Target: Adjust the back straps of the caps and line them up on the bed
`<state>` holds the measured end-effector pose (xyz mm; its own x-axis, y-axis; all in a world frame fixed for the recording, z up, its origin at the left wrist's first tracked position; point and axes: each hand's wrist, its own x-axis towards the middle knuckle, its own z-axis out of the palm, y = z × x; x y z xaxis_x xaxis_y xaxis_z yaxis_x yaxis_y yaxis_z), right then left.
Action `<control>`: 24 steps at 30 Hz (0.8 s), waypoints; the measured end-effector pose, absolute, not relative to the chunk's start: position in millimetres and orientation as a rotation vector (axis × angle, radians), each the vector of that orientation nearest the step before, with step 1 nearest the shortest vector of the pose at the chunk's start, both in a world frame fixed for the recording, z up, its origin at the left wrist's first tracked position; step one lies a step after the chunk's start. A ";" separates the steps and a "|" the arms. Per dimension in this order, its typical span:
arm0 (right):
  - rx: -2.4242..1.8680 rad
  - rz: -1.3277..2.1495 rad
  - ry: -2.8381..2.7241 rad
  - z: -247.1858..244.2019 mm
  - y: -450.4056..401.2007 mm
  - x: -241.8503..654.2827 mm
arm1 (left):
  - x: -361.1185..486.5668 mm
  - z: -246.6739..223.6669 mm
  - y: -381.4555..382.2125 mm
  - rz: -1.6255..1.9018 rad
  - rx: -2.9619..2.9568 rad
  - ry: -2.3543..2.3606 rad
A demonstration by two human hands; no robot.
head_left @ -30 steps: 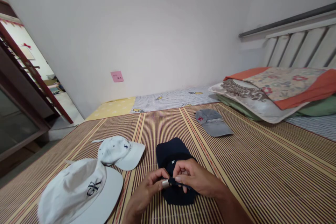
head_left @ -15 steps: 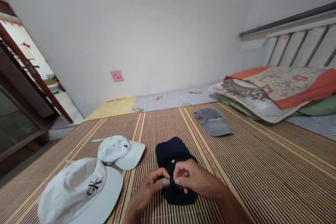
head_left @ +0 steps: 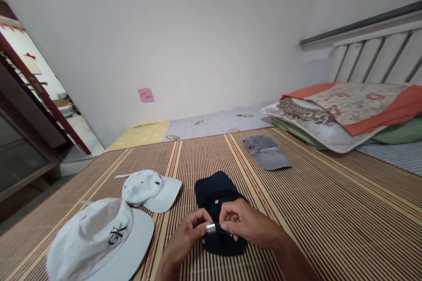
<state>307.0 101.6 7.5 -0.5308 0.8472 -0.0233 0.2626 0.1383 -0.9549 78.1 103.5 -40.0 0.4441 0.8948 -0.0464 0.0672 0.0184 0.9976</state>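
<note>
A dark navy baseball cap [head_left: 216, 186] lies upturned on the striped mat, its brim pointing away from me. My left hand [head_left: 189, 232] pinches the silver metal buckle [head_left: 211, 228] of the cap's back strap between thumb and fingers. Just to the right, my right hand [head_left: 242, 221] is closed on the dark strap beside that buckle. The two hands are close together over the back of the cap and hide part of it.
Left of my hands lie a white cap with black letters [head_left: 89, 237] and a smaller white cap [head_left: 148, 189]. A grey cap [head_left: 267, 151] is farther off to the right. Pillows [head_left: 316, 123] are stacked by the radiator [head_left: 372, 57]. The bamboo mat [head_left: 329, 210] extends to the wall-side bedding.
Both hands stay nearly in place on the strap. The buckle has turned a little and catches more light, and slightly more gap shows between the hands.
</note>
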 end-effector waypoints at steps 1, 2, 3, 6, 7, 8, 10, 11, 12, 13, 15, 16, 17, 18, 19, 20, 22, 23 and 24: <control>-1.051 1.416 -1.871 8.5 101.6 307.4 | 78.1 -40.5 103.7 0.821 1.411 0.910; -1.043 1.427 -1.863 9.4 101.5 307.6 | 78.2 -40.7 103.8 0.835 1.412 0.904; -1.039 1.433 -1.861 10.0 101.4 307.6 | 78.3 -40.7 103.7 0.847 1.419 0.900; -1.049 1.421 -1.878 10.1 101.3 307.1 | 78.9 -39.4 103.1 0.869 1.432 0.909; -1.052 1.411 -1.884 10.0 101.4 307.0 | 79.2 -38.8 102.8 0.868 1.430 0.916; -1.051 1.400 -1.886 10.0 101.4 307.0 | 79.5 -38.1 102.6 0.862 1.427 0.920; -1.043 1.384 -1.873 10.4 101.6 307.4 | 80.1 -36.8 102.3 0.855 1.418 0.923; -1.042 1.380 -1.866 10.9 101.6 307.8 | 80.4 -36.1 102.3 0.853 1.417 0.921; -1.040 1.379 -1.862 11.4 101.7 308.3 | 80.7 -35.5 102.3 0.851 1.416 0.917; -1.038 1.381 -1.865 11.8 101.7 308.8 | 80.9 -34.8 102.2 0.847 1.417 0.914; -1.032 1.392 -1.889 12.1 101.9 309.7 | 81.5 -33.5 102.0 0.836 1.418 0.913; -1.028 1.398 -1.902 11.9 102.0 310.0 | 81.7 -33.1 101.8 0.829 1.420 0.913; -1.028 1.403 -1.910 11.7 102.1 310.1 | 81.8 -32.8 101.6 0.825 1.423 0.914; -1.038 1.403 -1.913 11.4 102.2 310.1 | 81.9 -32.8 101.3 0.825 1.424 0.915; -1.056 1.397 -1.909 11.0 102.2 310.0 | 81.8 -33.0 101.1 0.824 1.425 0.916; -1.074 1.388 -1.902 10.7 102.2 309.7 | 81.5 -33.5 100.9 0.821 1.427 0.915; -1.091 1.370 -1.882 10.0 102.1 308.7 | 80.7 -34.9 100.8 0.810 1.432 0.906; -1.089 1.365 -1.875 9.5 102.0 308.1 | 80.2 -35.7 100.9 0.805 1.436 0.897; -1.078 1.364 -1.873 9.0 102.1 307.6 | 79.7 -36.5 101.1 0.802 1.440 0.887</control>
<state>307.6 102.1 9.0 -0.5069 0.8620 -0.0076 0.2719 0.1515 -0.9503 79.7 101.1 -36.5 0.4709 0.8818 -0.0250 0.0635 -0.0056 0.9980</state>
